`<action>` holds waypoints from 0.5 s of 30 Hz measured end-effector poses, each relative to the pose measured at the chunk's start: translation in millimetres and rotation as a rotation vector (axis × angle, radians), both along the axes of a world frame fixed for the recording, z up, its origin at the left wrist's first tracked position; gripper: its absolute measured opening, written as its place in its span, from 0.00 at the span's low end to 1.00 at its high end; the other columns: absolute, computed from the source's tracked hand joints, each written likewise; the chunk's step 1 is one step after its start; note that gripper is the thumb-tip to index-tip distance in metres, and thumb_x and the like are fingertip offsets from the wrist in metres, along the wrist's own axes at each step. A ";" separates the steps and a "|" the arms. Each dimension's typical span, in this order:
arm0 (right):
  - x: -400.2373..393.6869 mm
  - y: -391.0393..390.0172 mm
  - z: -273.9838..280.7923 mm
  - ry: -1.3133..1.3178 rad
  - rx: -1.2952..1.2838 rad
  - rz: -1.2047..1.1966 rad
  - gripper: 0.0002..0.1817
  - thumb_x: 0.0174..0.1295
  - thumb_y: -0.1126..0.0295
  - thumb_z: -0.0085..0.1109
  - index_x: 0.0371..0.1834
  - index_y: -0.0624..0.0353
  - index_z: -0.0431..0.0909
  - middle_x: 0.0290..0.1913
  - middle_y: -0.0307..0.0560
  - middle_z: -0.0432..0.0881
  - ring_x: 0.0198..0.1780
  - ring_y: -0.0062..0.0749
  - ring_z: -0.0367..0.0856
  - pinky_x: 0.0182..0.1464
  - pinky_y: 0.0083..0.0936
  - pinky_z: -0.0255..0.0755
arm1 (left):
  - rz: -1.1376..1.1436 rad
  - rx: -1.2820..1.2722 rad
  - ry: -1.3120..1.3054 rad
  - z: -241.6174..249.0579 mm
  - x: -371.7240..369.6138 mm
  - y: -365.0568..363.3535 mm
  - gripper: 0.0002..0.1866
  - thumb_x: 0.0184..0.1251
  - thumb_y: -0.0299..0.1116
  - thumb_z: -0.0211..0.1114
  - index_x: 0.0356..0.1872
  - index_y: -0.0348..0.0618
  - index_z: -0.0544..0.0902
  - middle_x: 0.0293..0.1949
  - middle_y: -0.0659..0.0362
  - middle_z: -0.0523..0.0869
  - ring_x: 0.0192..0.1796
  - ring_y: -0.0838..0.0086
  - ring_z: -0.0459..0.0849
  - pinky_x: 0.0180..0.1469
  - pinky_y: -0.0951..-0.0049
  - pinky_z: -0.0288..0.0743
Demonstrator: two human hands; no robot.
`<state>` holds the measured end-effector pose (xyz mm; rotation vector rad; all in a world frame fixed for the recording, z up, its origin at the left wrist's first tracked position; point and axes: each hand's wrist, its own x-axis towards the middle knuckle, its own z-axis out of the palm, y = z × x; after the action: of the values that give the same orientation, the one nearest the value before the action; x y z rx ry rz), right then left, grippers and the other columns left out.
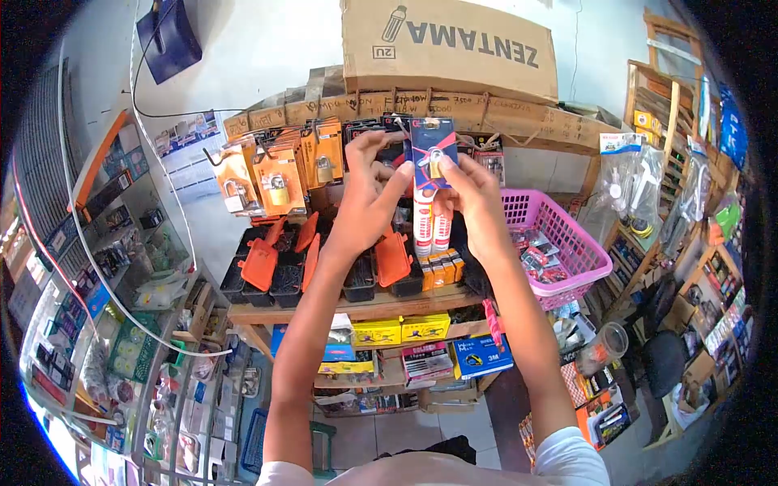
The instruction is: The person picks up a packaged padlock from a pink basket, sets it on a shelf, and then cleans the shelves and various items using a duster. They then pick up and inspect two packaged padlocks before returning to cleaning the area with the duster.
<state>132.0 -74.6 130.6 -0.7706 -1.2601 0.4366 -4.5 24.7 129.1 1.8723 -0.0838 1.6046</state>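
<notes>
A blue carded padlock pack (432,151) is raised in front of the hanging display rail, and both hands are on it. My right hand (472,197) pinches its lower right edge. My left hand (369,190) holds its left side, with the fingers curled up toward the hook at the top. Orange padlock packs (279,182) hang on hooks to the left. Behind the hands stand two white tubes (430,228).
A pink plastic basket (571,243) of small packs sits at the right. Black trays with orange lids (267,271) line the wooden shelf (356,308). A ZENTAMA carton (450,44) rests on top. Glass display cases (97,324) stand left, hanging bags (640,178) right.
</notes>
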 end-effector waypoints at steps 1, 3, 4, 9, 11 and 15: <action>0.9 8.0 -2.2 0.043 -0.022 0.049 0.14 0.70 0.59 0.53 0.41 0.61 0.78 0.28 0.42 0.82 0.20 0.16 0.74 0.22 0.12 0.63 | -0.044 -0.037 0.034 -1.5 -0.4 4.8 0.24 0.71 0.33 0.60 0.59 0.36 0.58 0.61 0.47 0.69 0.39 0.78 0.76 0.39 0.80 0.71; 2.7 19.6 -10.1 0.104 -0.042 0.093 0.14 0.69 0.60 0.53 0.39 0.61 0.78 0.25 0.42 0.82 0.18 0.17 0.73 0.20 0.13 0.61 | -0.062 -0.056 0.044 -3.0 -2.6 8.0 0.24 0.71 0.31 0.59 0.59 0.35 0.58 0.53 0.51 0.73 0.31 0.83 0.72 0.33 0.83 0.68; 2.2 22.0 -14.1 0.105 -0.039 0.096 0.14 0.69 0.60 0.53 0.39 0.61 0.78 0.25 0.42 0.82 0.18 0.17 0.73 0.20 0.13 0.61 | -0.059 -0.053 0.045 -3.2 -5.2 6.8 0.24 0.71 0.31 0.59 0.59 0.35 0.58 0.53 0.51 0.73 0.31 0.83 0.72 0.33 0.83 0.68; -6.8 37.8 -26.5 0.116 -0.094 0.030 0.12 0.70 0.63 0.51 0.39 0.61 0.77 0.27 0.42 0.82 0.20 0.16 0.75 0.19 0.14 0.63 | 0.033 -0.017 0.013 -4.9 -15.8 9.2 0.23 0.71 0.29 0.59 0.58 0.36 0.58 0.53 0.52 0.73 0.30 0.85 0.70 0.31 0.84 0.66; -7.3 50.3 -30.0 0.140 -0.050 -0.026 0.11 0.70 0.65 0.49 0.40 0.62 0.76 0.29 0.42 0.82 0.22 0.17 0.76 0.20 0.16 0.65 | 0.024 -0.025 0.012 -4.6 -20.5 11.1 0.22 0.71 0.29 0.59 0.58 0.36 0.58 0.53 0.52 0.73 0.29 0.86 0.69 0.31 0.84 0.66; -8.9 70.1 -33.8 0.120 0.139 -0.155 0.09 0.65 0.68 0.45 0.32 0.62 0.72 0.24 0.41 0.77 0.24 0.19 0.76 0.21 0.16 0.64 | 0.004 -0.041 0.014 -2.9 -21.2 12.1 0.22 0.70 0.27 0.59 0.58 0.37 0.58 0.53 0.53 0.73 0.29 0.86 0.69 0.30 0.85 0.65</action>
<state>123.1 -4.5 96.9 -0.7078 -1.0981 0.2620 -25.7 36.8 126.2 1.8536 -0.0415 1.5839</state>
